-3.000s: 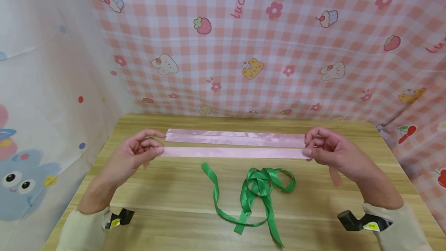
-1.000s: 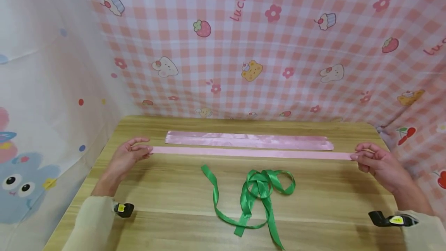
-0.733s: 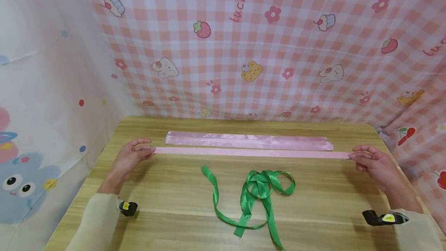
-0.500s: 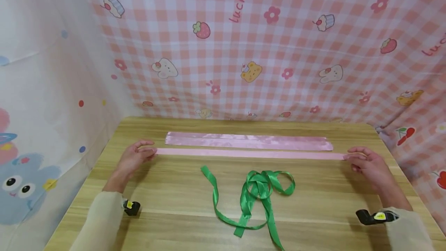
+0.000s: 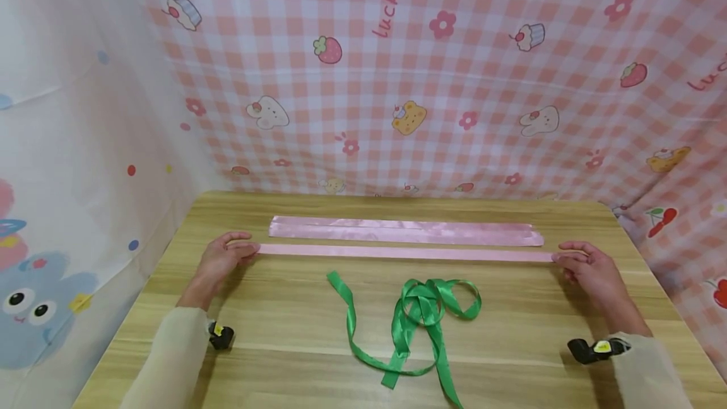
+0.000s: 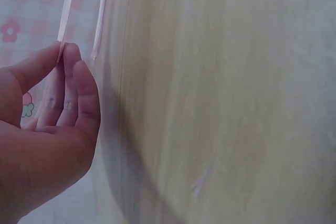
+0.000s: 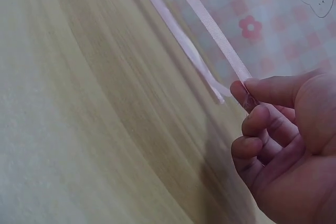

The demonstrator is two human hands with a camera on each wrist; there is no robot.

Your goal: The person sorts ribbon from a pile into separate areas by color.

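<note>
A narrow pink ribbon (image 5: 397, 253) is stretched straight from side to side in the head view. My left hand (image 5: 223, 260) pinches its left end between thumb and fingertips; the left wrist view shows the ribbon (image 6: 67, 11) leaving that pinch. At the other end my right hand (image 5: 593, 272) pinches the ribbon between thumb and index finger, the other fingers curled. Just behind lie pink satin strips (image 5: 397, 231), side by side and flat. A loosely tangled green ribbon (image 5: 421, 305) rests in front of the stretched one.
Everything is over a light wooden table (image 5: 272, 346). Behind it hangs a pink checked cloth (image 5: 363, 81), and a white printed cloth (image 5: 74, 112) hangs at the left. Each sleeve carries a small black camera, such as the right camera (image 5: 596, 350).
Three seconds ago my hands were closer together; by one second ago they had spread wide. Since then both have come inward slightly, still pinching the pink ribbon. The green ribbon has stayed in place.
</note>
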